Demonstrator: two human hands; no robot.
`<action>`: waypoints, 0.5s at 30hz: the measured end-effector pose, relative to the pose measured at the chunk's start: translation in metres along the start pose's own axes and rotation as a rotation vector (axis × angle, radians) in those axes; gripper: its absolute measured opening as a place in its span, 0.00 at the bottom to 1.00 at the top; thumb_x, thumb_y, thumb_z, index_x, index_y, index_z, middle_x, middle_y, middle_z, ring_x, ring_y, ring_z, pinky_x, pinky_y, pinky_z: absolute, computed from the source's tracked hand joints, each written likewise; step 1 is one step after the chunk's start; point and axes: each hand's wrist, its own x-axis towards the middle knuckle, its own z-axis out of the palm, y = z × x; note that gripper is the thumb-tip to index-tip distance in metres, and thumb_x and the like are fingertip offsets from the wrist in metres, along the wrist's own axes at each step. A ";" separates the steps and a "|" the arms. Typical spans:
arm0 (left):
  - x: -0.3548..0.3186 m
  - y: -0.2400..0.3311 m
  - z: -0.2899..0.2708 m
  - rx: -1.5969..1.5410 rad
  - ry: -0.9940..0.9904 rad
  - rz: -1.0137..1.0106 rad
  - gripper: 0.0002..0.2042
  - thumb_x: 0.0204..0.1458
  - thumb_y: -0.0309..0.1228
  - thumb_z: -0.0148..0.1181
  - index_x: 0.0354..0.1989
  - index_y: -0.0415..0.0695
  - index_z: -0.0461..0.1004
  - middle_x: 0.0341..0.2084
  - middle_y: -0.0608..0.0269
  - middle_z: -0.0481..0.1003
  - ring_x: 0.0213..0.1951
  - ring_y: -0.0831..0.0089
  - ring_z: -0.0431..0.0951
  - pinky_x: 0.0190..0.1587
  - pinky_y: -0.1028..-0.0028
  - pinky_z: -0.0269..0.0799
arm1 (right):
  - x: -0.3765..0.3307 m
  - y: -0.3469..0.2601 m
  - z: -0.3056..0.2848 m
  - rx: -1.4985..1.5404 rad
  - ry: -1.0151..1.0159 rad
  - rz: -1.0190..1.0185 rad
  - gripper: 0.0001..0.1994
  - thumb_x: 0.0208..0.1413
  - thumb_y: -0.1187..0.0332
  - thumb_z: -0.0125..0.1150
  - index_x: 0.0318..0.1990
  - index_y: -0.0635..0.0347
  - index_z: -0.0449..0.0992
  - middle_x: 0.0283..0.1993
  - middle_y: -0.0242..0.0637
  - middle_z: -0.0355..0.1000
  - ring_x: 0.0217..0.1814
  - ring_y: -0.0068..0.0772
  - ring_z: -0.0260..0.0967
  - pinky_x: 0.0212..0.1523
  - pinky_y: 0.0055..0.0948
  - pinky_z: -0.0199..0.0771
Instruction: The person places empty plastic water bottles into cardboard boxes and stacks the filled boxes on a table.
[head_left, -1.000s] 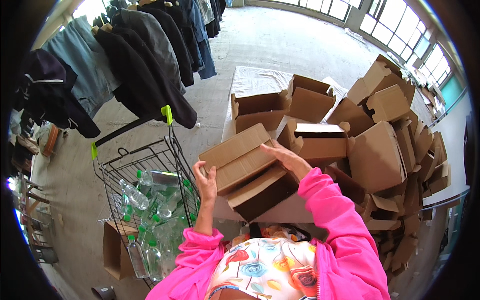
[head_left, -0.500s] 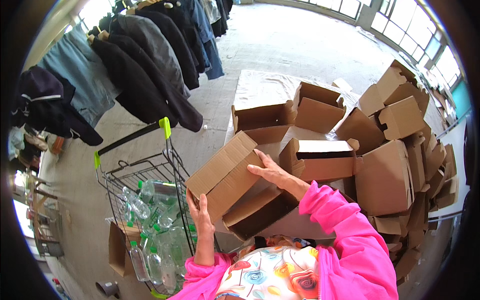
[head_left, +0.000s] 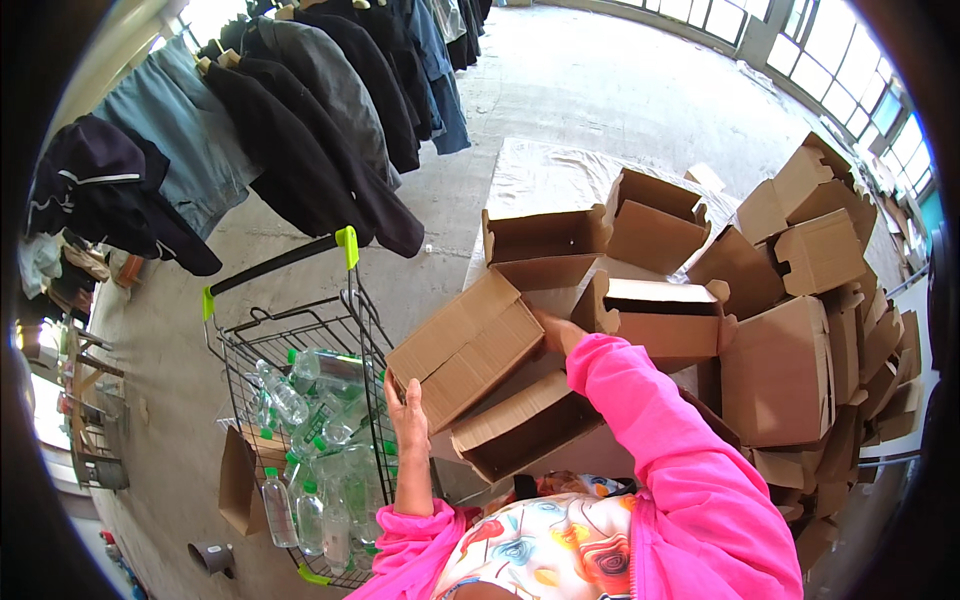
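One light-brown rectangular cardboard box point(head_left: 467, 350): gripping with left fingers point(head_left: 413, 394); cannot tell grip of right hand point(head_left: 563, 336), fingers hidden. Left of left fingers: black wire cart point(head_left: 280, 264).

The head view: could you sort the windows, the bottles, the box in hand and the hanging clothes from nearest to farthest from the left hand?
1. Box: touching the left hand.
2. Bottles: just left, in the cart.
3. Hanging clothes: upper left, beyond the cart.
4. Windows: far upper right, across the floor.
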 end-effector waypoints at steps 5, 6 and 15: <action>0.002 -0.007 -0.013 -0.045 0.006 -0.019 0.31 0.51 0.37 0.55 0.62 0.43 0.50 0.56 0.59 0.58 0.56 0.68 0.59 0.58 0.70 0.53 | -0.015 0.000 0.006 -0.013 -0.076 -0.080 0.40 0.48 0.28 0.24 0.61 0.42 0.56 0.61 0.39 0.56 0.61 0.50 0.51 0.50 0.62 0.51; 0.004 -0.012 -0.021 -0.066 0.006 -0.033 0.30 0.52 0.36 0.54 0.62 0.44 0.50 0.57 0.60 0.58 0.56 0.68 0.59 0.57 0.70 0.55 | -0.028 -0.005 0.018 -0.036 -0.038 -0.121 0.39 0.48 0.28 0.25 0.60 0.43 0.58 0.59 0.38 0.59 0.58 0.48 0.54 0.48 0.60 0.54; -0.017 0.097 -0.001 -0.213 -0.015 0.116 0.27 0.55 0.33 0.50 0.63 0.47 0.50 0.60 0.65 0.55 0.57 0.70 0.59 0.55 0.68 0.59 | -0.094 -0.064 0.045 0.245 0.052 -0.629 0.33 0.53 0.37 0.36 0.54 0.54 0.64 0.51 0.39 0.66 0.51 0.30 0.62 0.47 0.33 0.63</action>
